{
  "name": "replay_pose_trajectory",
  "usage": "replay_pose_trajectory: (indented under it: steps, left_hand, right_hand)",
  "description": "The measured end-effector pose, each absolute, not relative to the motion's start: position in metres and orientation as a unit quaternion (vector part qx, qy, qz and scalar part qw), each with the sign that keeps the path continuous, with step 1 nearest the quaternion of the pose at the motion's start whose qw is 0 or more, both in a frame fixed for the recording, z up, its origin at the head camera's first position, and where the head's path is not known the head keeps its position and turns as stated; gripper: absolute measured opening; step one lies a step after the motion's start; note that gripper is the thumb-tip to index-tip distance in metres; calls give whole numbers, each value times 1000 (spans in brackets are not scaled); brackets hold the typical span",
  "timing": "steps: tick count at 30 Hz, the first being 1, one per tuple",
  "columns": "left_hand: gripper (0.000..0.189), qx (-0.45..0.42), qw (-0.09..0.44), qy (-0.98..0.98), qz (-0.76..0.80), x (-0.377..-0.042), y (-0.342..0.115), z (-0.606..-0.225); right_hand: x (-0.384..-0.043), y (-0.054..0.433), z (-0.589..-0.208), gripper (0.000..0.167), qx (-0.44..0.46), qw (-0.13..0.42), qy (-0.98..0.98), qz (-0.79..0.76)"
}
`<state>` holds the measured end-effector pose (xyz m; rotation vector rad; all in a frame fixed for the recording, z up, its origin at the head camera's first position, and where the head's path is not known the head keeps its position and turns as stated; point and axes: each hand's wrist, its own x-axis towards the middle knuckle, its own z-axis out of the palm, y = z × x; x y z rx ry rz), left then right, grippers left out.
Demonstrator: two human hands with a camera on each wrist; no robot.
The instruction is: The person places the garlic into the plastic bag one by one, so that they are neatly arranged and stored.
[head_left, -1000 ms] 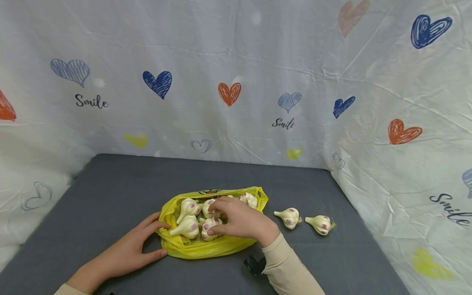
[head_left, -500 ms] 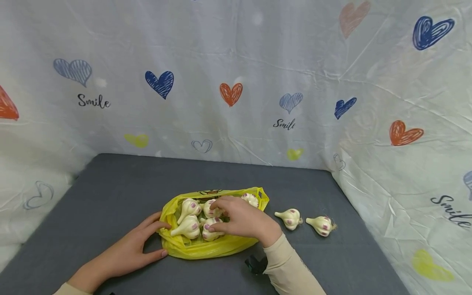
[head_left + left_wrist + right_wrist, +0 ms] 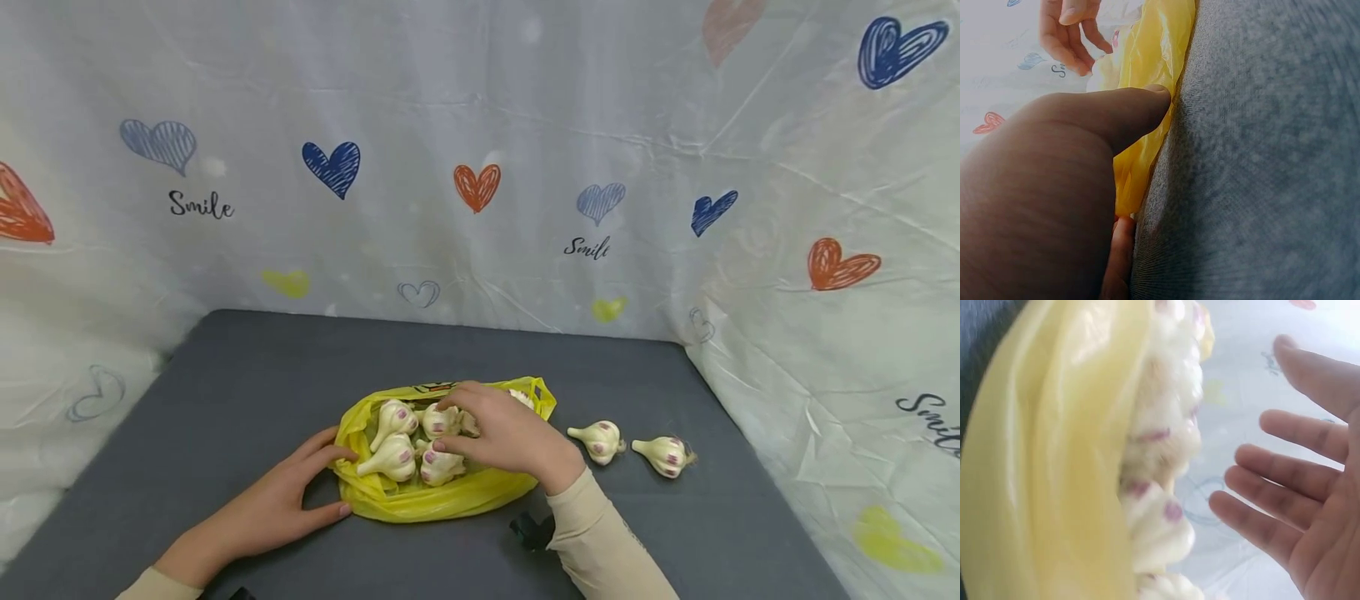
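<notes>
Several white garlic bulbs (image 3: 393, 458) with purple marks lie inside a yellow plastic bag (image 3: 442, 502), whose mouth faces up in the head view. My left hand (image 3: 277, 508) touches the bag's left end, its index fingertip over the rim and its thumb (image 3: 1129, 112) straight against the outside. Over the bag's opening hovers my right hand (image 3: 510, 437), hiding part of the contents. Its fingers are spread apart from the garlic in the right wrist view, with nothing held.
Two more garlic bulbs, one nearer (image 3: 600, 442) and one farther right (image 3: 665, 456), lie on the dark grey table (image 3: 300, 358). A white curtain (image 3: 525, 100) printed with hearts hangs behind and on both sides. A small black object (image 3: 531, 531) shows beside the right sleeve.
My right hand has risen slightly away from the garlic, showing more of the bulbs under it. The left hand stays at the bag's end. The head view has shifted a little.
</notes>
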<state>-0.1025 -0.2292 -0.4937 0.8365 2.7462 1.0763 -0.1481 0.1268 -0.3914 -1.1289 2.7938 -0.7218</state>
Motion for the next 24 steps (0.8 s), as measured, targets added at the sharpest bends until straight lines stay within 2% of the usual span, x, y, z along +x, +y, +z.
replay_pose_trajectory:
  steps: [4,13,24]
  left_hand:
    - [56,274,41,893,354,-103,-229,-494]
    - [56,274,48,890,360,-106,-228,-494]
    - [56,271,46,895,352,-109,-230,-497]
  right_hand:
    - [-148,140,-386,52,-348,0,900,-263]
    - [-144,186,-387,58,-302,-70,895,-321]
    - [-141,219,-393,69,-264,-109,906,-313]
